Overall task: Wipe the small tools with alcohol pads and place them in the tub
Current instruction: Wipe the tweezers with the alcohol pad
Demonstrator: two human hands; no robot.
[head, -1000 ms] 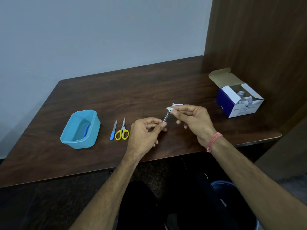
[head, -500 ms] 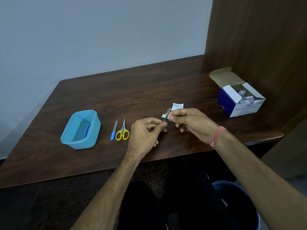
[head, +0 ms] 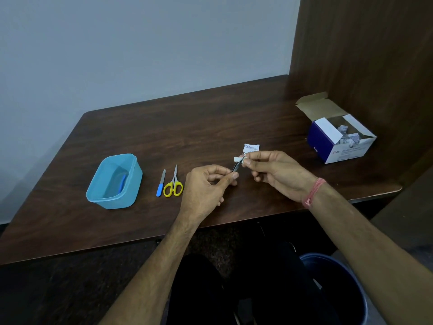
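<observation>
Left hand [head: 206, 186] still pinching thin metal tool [head: 237, 166], right hand [head: 276, 171] still pinching alcohol pad [head: 239, 158] on its tip — torn wrapper [head: 251, 147] now exposed at 12 o'clock, tub [head: 114, 181] unmoved at 9 o'clock.

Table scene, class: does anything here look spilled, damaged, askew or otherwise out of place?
Nothing stands out. The nail file and scissors lie neatly side by side near the tub; the pad box stands open but upright, with no spill on the table.
</observation>
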